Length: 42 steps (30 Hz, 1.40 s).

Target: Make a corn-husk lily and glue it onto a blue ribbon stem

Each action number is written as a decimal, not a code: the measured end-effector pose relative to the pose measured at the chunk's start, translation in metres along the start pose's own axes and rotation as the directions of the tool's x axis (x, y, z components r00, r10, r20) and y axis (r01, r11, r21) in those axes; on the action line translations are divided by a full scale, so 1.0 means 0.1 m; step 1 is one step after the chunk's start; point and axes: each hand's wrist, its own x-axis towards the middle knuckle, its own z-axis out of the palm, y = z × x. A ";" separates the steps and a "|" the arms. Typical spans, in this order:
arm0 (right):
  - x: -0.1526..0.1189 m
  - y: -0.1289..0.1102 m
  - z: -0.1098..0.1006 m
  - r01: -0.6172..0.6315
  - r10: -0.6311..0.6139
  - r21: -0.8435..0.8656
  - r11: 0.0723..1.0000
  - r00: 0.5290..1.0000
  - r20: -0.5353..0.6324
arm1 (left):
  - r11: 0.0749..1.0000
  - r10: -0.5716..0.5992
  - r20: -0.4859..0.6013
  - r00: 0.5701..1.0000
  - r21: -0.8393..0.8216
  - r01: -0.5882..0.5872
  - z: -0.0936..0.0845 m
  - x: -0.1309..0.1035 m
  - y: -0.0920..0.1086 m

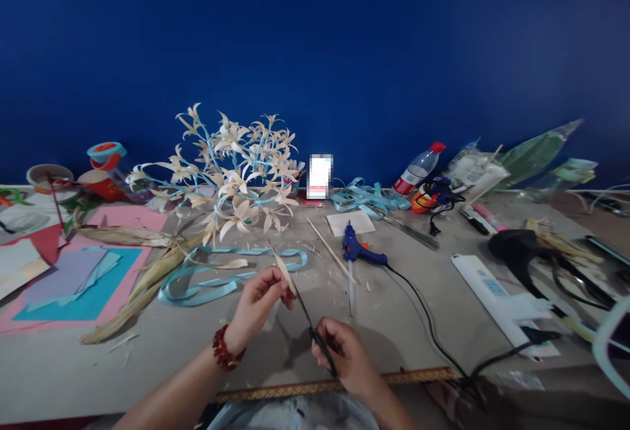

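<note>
Left and right fingers meet over a pale strip (284, 270) as I follow from afar what I judge to be a trimming cut. To do it well, I would keep the pinch close behind the cut, hold the strip taut, and turn it toward the blades in small bites, clear of the fingertips.

The left hand (264, 297) closes thumb and fingers lightly on the strip, whose tip points to eleven o'clock. The right hand (339, 351) curls around the black handles of the scissors (319, 344), metal running up along the strip's edge; from here I cannot tell whether the blades stand parted, or whether they touch it.

Outward from the hands, a light-blue ribbon (216, 295) loops on the table toward ten o'clock, with dry husk (149, 283) beyond it and coloured papers (121, 285) at nine. White flowers (241, 215) on blue stems rise at eleven. A lit screen (319, 177) stands at twelve, a thin stick (327, 246) lies at one, and a blue glue gun (352, 246) rests between one and two. A white power strip (485, 285) sits near three.
</note>
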 end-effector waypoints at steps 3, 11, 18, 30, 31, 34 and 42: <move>-0.01 0.00 0.00 0.004 -0.004 -0.008 1.000 1.000 0.015 | 0.999 -0.002 0.020 1.000 -0.037 0.003 -0.01 0.00 -0.03; -0.03 -0.09 -0.01 0.006 -0.005 -0.020 1.000 1.000 0.030 | 1.000 -0.011 0.051 0.999 -0.026 0.013 -0.01 -0.01 0.01; -0.04 -0.15 0.00 -0.016 0.014 0.034 0.999 0.998 0.054 | 0.999 -0.042 0.169 0.985 0.006 0.041 0.01 -0.03 0.02; -0.03 -0.10 -0.04 -0.055 0.057 -0.049 0.997 0.998 0.029 | 0.998 -0.069 0.184 0.981 0.012 0.068 -0.01 -0.03 0.04; -0.03 -0.10 -0.04 -0.052 0.054 -0.053 0.997 0.998 0.028 | 0.998 -0.070 0.185 0.980 0.013 0.068 -0.01 -0.02 0.04; -0.03 -0.09 -0.07 -0.021 0.024 -0.087 0.996 0.999 0.026 | 0.998 -0.070 0.187 0.980 0.010 0.070 -0.01 -0.02 0.03; -0.01 -0.05 -0.15 -0.004 0.011 -0.121 0.993 0.998 0.054 | 0.997 -0.073 0.217 0.973 0.011 0.072 -0.05 -0.01 0.00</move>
